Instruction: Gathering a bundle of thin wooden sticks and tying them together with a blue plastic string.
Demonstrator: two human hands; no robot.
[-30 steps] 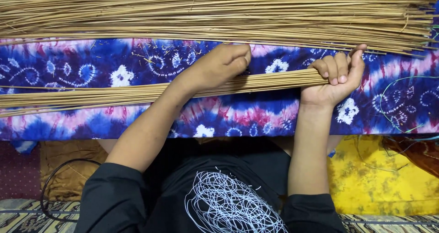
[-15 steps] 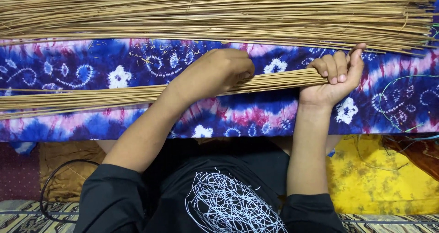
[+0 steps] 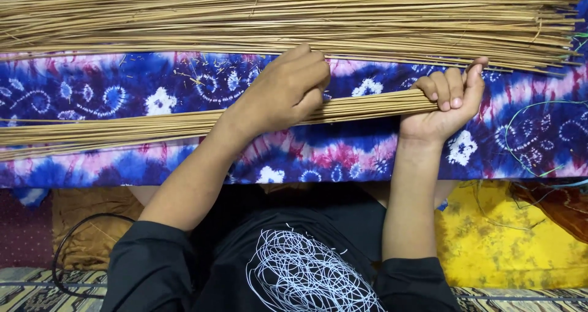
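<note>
Both hands' grip closes on a thin, straw-coloured stick bundle (image 3: 153,128).

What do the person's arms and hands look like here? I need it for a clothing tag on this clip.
Both hands are bare: the left hand and the right hand wear no gloves, and no rings or watch show. Black long sleeves are pushed up near the elbows, leaving the forearms uncovered. They belong to a black top with a white tangled-line scribble print on the chest.

The big pile of thin tan sticks (image 3: 288,18) runs off the top edge. The small bundle of tan sticks (image 3: 153,127) runs off the left edge. The left hand (image 3: 288,91) hides part of it.
</note>
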